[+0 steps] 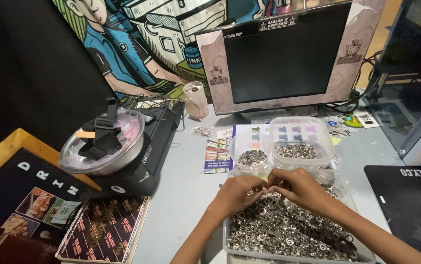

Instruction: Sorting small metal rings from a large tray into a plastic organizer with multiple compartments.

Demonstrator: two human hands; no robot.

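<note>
Your left hand (239, 191) and right hand (302, 188) meet, fingertips pinching small metal rings (288, 232) over the clear bin (230, 244) at the tabletop's near edge. They look light, hard and slippery; pinch each by its rim.

Working both hands over a clear plastic tray (230, 233) heaped with small silver metal rings (288, 230): left hand (239, 191) and right hand (302, 188) meeting fingertip to fingertip at the tray's far end, pinching among the rings. Sitting just beyond the tray, a small round tub (252, 146) and a rectangular tub (299, 138), each holding more rings. Standing farther behind them, a dark monitor (281, 56). Resting left of the tray, a black machine (142, 146) carrying a clear domed bowl (104, 144).
</note>
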